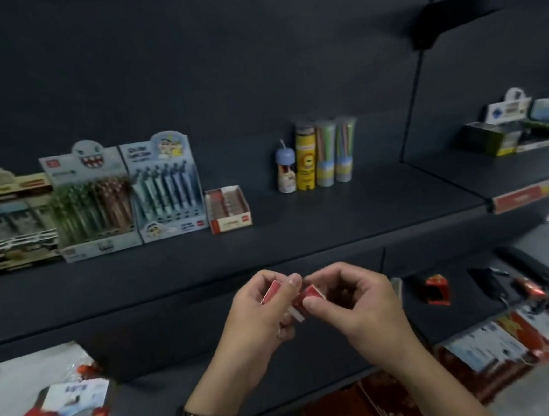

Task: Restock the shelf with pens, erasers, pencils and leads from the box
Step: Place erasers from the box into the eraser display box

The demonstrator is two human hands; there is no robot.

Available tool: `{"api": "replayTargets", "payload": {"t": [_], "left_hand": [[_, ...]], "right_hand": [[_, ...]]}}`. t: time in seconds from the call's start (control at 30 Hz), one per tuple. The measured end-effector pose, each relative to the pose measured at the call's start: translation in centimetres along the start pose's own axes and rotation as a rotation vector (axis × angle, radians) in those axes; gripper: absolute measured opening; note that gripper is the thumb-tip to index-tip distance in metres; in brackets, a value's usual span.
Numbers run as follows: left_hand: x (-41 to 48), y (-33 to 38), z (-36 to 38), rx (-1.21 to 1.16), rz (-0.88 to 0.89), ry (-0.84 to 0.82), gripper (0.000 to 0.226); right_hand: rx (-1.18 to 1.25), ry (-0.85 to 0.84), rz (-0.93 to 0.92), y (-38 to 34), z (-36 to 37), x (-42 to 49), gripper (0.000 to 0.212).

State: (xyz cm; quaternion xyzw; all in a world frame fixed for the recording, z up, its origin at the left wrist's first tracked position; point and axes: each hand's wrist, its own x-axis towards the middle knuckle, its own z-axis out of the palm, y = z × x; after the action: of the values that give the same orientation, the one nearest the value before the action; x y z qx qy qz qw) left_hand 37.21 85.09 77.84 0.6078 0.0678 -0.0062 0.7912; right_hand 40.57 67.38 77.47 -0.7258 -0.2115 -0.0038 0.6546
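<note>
We face a dark wall panel (220, 63) that fills the 12 o'clock area. Below it, a matte dark shelf (333, 216) spans from 9 to 3 o'clock. At 10 o'clock on the shelf stand pen display boxes (165, 190), with a red eraser tray (228, 209) just beside them. Upright tubes (325, 153) stand at 1 o'clock. At 6 o'clock, in front of the shelf edge, our left hand (259, 315) pinches the first eraser (271, 291). Our right hand (358, 303) pinches the second eraser (310, 296) close beside it.

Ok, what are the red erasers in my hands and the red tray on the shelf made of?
Erasers: seemingly a matte red paper sleeve, with a white rubbery-looking block poking out. Tray: probably printed cardboard, judging by thin folded walls; blur hides the finish.
</note>
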Motion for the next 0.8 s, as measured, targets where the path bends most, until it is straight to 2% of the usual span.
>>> {"api": "replayTargets", "payload": {"t": [0.07, 0.2, 0.37, 0.57, 0.67, 0.8], "left_hand": [[1.2, 0.5, -1.0, -0.041, -0.039, 0.010, 0.031], [4.1, 1.8, -3.0, -0.058, -0.094, 0.027, 0.036], [8.5, 3.9, -4.8, -0.141, 0.037, 0.094, 0.026], [13.4, 4.9, -6.3, 0.038, 0.145, 0.177, 0.019], [15.8, 5.0, -7.5, 0.114, 0.130, 0.255, 0.014], [18.3, 5.7, -9.6, -0.084, 0.044, 0.253, 0.010]], "right_hand": [[0.063, 0.042, -0.005, 0.2, 1.1, 2.2, 0.017], [0.174, 0.045, -0.032, 0.8, 2.7, 7.2, 0.019], [0.238, -0.089, -0.033, 1.4, 2.6, 13.9, 0.023], [-0.002, -0.242, -0.140, 2.8, 1.9, 21.4, 0.019], [-0.152, -0.246, -0.238, 4.0, 2.3, 24.5, 0.022], [-0.246, -0.214, -0.309, 5.2, 3.2, 28.0, 0.022]]}}
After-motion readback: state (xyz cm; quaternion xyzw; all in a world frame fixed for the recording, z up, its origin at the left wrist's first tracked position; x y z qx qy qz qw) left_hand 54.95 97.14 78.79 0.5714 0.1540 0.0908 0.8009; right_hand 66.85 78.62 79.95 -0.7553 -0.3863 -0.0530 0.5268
